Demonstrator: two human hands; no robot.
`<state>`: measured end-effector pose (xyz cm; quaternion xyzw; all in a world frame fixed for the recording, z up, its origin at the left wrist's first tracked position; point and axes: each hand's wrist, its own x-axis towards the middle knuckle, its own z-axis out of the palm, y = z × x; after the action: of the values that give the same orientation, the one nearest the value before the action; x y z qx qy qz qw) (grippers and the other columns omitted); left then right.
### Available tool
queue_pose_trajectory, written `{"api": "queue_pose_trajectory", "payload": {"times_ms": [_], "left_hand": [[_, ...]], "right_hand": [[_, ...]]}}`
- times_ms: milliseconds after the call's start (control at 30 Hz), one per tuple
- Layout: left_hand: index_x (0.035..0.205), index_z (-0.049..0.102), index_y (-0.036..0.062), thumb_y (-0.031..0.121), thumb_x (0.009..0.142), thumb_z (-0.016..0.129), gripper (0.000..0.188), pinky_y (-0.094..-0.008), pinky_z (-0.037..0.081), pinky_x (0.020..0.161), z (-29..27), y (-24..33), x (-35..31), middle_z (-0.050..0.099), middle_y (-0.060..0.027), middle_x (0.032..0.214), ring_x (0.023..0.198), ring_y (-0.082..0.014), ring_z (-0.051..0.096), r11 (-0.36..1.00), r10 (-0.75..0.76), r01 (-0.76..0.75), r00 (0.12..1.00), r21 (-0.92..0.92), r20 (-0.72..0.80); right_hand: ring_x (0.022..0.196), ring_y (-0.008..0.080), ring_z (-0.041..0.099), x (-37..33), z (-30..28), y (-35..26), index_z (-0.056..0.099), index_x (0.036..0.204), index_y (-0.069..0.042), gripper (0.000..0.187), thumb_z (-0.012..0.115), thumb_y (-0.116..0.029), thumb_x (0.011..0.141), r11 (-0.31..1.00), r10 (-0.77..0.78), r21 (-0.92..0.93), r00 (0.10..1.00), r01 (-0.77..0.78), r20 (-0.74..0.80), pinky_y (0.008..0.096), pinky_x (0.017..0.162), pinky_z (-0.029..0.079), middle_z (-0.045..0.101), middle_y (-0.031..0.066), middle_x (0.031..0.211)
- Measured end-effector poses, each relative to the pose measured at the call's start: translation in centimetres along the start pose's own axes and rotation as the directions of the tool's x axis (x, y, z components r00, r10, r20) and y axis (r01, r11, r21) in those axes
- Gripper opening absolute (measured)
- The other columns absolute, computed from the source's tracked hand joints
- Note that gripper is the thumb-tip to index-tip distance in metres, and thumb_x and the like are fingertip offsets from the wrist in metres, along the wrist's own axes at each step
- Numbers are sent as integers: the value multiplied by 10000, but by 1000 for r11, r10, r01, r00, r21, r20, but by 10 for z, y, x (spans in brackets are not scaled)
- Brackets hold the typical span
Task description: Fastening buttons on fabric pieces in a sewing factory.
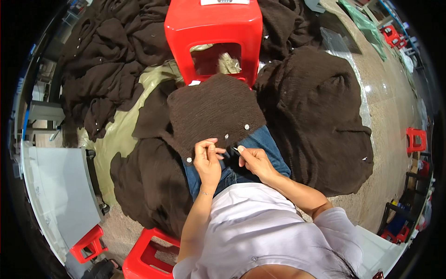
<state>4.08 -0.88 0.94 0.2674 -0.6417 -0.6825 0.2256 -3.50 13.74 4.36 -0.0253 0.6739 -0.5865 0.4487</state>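
Observation:
A dark brown knitted piece (218, 104) lies over my lap and against the front of a red plastic stool. Three small sparkly white buttons sit near its lower edge: a left button (189, 160), a middle button (226, 136) and a right button (246, 126). Beside the middle one, my left hand (207, 160) has loosely curved fingers with gaps between them, and nothing shows in it. Between thumb and fingers my right hand (254, 161) pinches a slim dark pointed tool (236, 150), its tip toward the left hand; its exact kind is unclear.
The red stool (213, 25) stands directly ahead. Heaps of brown knitwear surround me: a right heap (320, 116), a far-left heap (102, 60) and a near-left heap (148, 181). Olive plastic sheeting (148, 93) lies beneath. Another red stool (144, 251) is at lower left, near a white panel (60, 190).

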Motion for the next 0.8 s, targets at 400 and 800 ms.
{"api": "queue_pose_trajectory", "payload": {"times_ms": [400,800], "left_hand": [[982,685,27,-61,823,637,188,-295,496,696,54,21,44,505,-115,1070,813,-205,589,728,325,-561,789,395,521],[956,593,-5,-4,930,588,27,-230,531,676,32,-28,36,642,-50,862,756,-97,635,996,-31,46,983,-81,179]], "right_hand": [[377,22,229,-15,-28,20,554,675,-69,546,467,-513,981,931,87,365,969,4,-232,228,365,148,325,-82,470],[376,21,226,-10,-31,21,552,677,-78,547,463,-524,980,929,75,371,976,7,-207,228,368,148,320,-87,475]]}}
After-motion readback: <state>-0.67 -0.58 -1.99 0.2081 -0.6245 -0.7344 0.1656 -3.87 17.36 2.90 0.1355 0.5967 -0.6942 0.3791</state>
